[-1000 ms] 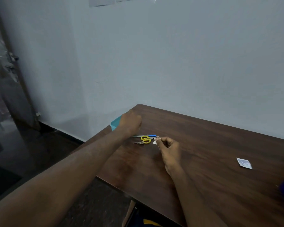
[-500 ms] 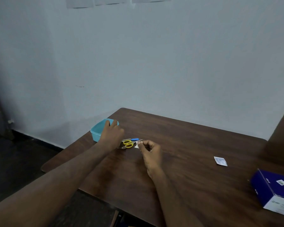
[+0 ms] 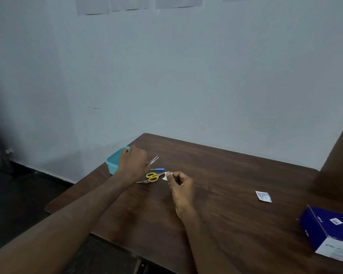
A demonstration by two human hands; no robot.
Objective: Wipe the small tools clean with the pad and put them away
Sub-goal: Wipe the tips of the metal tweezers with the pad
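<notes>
Head view showing a dark wooden table [image 3: 236, 194] against a pale wall, with the work gathered at its far left corner. Left hand [image 3: 132, 165] gripping metal tweezers [image 3: 154, 160], fingers curled round the handle end and the two tips poking out to the right, raised just off the wood, probably so the tips can be offered to the pad. Right hand [image 3: 180, 184] pinching a small white pad [image 3: 165, 176] between thumb and forefinger, remaining fingers loosely curled, pad hanging just right of the tweezers and apart from them, so likely the wiping step about to begin. Lying between the hands, touching the table: yellow-handled scissors [image 3: 152, 177], and just beyond them a small blue-handled tool [image 3: 157, 169], too small to identify further; both apparently waiting their turn within easy reach. Sitting behind the left hand at the table's far left edge, a teal plastic box [image 3: 113, 163], seemingly the place for cleaned tools, kept close for a short drop. Resting well to the right, a torn sachet wrapper [image 3: 263, 196] and, nearer the near right edge, a blue carton [image 3: 329, 232], pushed clear of the working spot.
</notes>
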